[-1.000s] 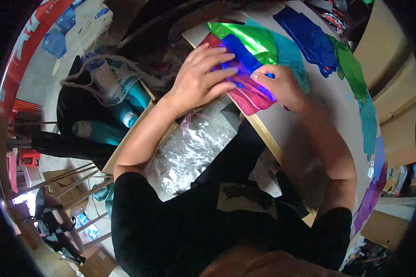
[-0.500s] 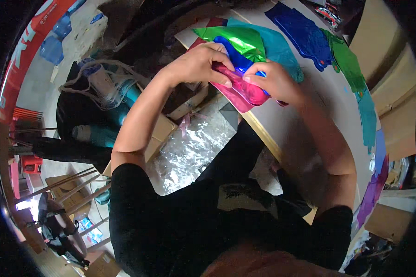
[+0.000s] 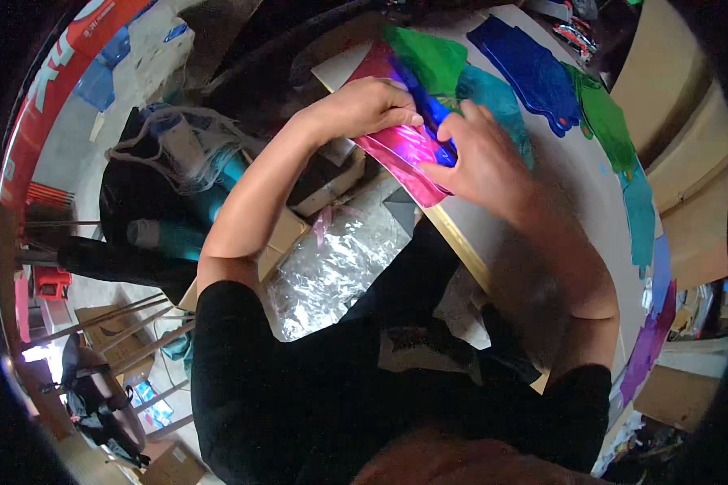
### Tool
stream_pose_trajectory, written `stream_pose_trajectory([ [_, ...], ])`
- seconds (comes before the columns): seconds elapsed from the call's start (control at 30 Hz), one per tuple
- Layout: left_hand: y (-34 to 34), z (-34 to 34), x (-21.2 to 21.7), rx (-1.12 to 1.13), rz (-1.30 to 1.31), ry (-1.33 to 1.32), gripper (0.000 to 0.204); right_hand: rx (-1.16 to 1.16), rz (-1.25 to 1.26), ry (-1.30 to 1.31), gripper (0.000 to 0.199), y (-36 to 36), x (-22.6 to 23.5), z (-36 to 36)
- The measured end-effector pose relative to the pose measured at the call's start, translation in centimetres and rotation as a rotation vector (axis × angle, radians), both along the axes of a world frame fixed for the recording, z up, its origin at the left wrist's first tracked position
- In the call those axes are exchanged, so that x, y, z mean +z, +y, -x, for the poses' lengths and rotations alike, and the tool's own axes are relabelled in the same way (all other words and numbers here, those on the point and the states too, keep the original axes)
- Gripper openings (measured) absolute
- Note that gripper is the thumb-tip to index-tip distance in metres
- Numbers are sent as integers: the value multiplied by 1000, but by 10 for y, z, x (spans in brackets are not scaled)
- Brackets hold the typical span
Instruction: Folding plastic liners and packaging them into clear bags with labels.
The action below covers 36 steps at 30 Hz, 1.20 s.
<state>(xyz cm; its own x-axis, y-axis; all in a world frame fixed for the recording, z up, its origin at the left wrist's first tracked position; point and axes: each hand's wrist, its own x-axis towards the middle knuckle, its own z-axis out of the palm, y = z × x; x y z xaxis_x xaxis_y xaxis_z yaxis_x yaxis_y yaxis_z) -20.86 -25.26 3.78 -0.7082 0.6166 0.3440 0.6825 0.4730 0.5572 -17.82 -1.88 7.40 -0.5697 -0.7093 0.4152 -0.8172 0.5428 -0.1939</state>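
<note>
A shiny pink foil sheet [image 3: 400, 158] lies over the board's front edge. My left hand [image 3: 368, 109] presses on its upper part, thumb and fingers closed against it. A glossy blue foil sheet [image 3: 427, 101], narrow and folded, runs across the pink one. Its lower end sits between the thumb and fingers of my right hand [image 3: 493, 162], which is partly smeared by motion. Behind the hands lie a green foil sheet [image 3: 433, 61] and a teal foil sheet [image 3: 489, 93].
The pale board [image 3: 493, 214] carries more flat foil pieces along its far right side: dark blue [image 3: 526, 69], green [image 3: 611, 121], teal [image 3: 641, 218] and purple [image 3: 651, 347]. Clear plastic film [image 3: 332, 267] lies below the board. Cardboard [image 3: 679, 89] stands at the right.
My right hand has moved slightly right and down, its thumb and fingers wider apart. The pink sheet lies flatter, the blue one looks narrower, and the green one has shifted right.
</note>
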Motion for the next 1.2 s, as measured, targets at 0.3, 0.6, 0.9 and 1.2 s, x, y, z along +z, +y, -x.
stream_pose_trajectory([
  [0.3, 11, -20, 14, 334, -49, 695, 24, -211, 57, -603, 25, 3, -1, 22],
  [0.6, 24, -50, 1, 145, 116, 651, 20, -78, 70, -933, 27, 28, -4, 56],
  [0.9, 36, -50, 2, 225, 41, 571, 33, 432, 63, -350, 22, 48, -27, 87],
  [1.2, 47, -49, 14, 68, 307, 682, 41, 397, 154, -500, 31, 52, -41, 94],
])
